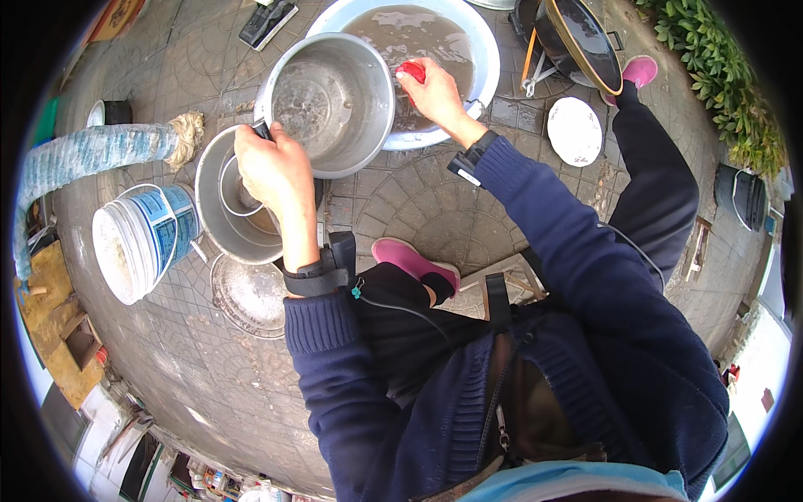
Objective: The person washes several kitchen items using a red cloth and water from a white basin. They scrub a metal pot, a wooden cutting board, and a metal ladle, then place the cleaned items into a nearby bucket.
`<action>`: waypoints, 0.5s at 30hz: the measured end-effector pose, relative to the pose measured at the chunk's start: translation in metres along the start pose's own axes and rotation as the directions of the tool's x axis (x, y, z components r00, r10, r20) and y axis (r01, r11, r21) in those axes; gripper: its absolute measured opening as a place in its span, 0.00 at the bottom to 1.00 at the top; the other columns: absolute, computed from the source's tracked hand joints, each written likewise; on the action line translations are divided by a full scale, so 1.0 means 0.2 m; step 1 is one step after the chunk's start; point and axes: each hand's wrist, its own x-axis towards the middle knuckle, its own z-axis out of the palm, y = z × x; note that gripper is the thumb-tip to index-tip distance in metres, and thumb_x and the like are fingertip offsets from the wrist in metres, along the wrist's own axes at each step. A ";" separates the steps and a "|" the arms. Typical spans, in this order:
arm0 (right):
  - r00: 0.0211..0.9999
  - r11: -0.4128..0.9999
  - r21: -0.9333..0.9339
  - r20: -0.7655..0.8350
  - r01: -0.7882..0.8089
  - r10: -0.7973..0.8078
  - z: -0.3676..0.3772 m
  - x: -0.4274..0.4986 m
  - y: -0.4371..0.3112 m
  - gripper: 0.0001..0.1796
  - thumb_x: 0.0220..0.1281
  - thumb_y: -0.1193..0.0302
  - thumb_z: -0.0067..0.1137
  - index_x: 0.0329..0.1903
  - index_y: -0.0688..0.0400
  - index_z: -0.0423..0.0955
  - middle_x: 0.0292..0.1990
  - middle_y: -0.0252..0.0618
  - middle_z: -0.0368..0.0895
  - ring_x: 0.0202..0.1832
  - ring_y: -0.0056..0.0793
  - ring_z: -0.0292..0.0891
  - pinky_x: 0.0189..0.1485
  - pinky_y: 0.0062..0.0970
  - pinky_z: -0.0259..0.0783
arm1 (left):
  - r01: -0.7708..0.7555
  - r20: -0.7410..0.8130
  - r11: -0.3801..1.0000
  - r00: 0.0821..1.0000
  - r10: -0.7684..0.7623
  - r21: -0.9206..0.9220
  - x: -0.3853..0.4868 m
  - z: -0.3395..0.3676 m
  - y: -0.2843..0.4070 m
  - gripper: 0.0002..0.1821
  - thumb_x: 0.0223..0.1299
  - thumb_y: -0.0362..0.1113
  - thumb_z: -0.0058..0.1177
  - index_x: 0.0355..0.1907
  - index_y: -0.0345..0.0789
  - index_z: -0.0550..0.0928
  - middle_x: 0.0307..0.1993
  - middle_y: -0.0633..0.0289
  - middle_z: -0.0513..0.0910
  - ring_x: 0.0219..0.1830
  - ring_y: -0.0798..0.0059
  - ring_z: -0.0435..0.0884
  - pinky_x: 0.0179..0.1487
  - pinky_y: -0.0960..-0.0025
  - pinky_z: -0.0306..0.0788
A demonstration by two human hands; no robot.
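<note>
My left hand (pixel 276 163) grips the black handle of a grey metal pot (pixel 364 125), whose mouth is tilted towards me. Stains and wet marks show on the pot's inner bottom. In my right hand (pixel 436 94) is a red scrubbing cloth or pad (pixel 413 74), held just right of the pot's rim and above a large pale-blue basin (pixel 486 56). Murky brown water (pixel 433 37) fills much of the basin. Below my left hand stands a second metal pot (pixel 216 216) with a smaller pan (pixel 235 188) inside it.
A round metal lid (pixel 251 298) lies on the paving near a white-and-blue plastic bucket (pixel 147 232) with a wire handle. To the right are a white oval dish (pixel 574 132), a tilted dark wok (pixel 580 37) and metal tongs (pixel 533 78). A plastic-wrapped bundle (pixel 100 150) extends at left.
</note>
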 end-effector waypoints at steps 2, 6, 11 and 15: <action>0.973 0.901 0.389 0.199 -0.191 0.120 0.00 0.00 0.00 0.16 0.71 0.60 0.58 0.49 0.60 0.78 0.33 0.34 0.84 0.32 0.20 0.77 0.38 0.25 0.74 | -0.002 -0.011 1.000 1.000 0.002 -0.009 0.00 0.00 -0.01 0.13 0.60 0.36 0.61 0.38 0.28 0.76 0.35 0.43 0.81 0.39 0.41 0.82 0.44 0.49 0.73; 0.886 0.743 0.537 0.432 -0.401 0.166 -0.10 0.01 0.03 0.16 0.74 0.60 0.53 0.44 0.61 0.79 0.29 0.34 0.81 0.31 0.20 0.77 0.35 0.24 0.73 | 0.006 -0.005 0.999 1.000 -0.006 -0.053 0.04 0.00 -0.06 0.14 0.59 0.37 0.61 0.37 0.27 0.77 0.34 0.43 0.83 0.39 0.42 0.83 0.44 0.50 0.74; 0.761 0.632 0.521 0.625 -0.574 0.176 -0.26 -0.01 0.07 0.17 0.75 0.56 0.49 0.46 0.56 0.79 0.31 0.33 0.84 0.25 0.14 0.72 0.26 0.16 0.63 | 0.224 0.230 0.954 0.957 -0.177 -0.199 0.08 0.04 -0.19 0.12 0.57 0.36 0.61 0.35 0.27 0.81 0.33 0.44 0.85 0.39 0.48 0.85 0.46 0.55 0.74; 0.646 0.309 0.611 0.763 -0.729 0.015 -0.34 0.00 0.10 0.20 0.73 0.54 0.53 0.49 0.57 0.78 0.33 0.33 0.84 0.21 0.13 0.67 0.22 0.13 0.62 | 0.420 0.382 0.838 0.880 -0.282 -0.347 0.08 0.11 -0.26 0.12 0.57 0.36 0.62 0.35 0.27 0.82 0.32 0.51 0.86 0.34 0.63 0.84 0.46 0.61 0.75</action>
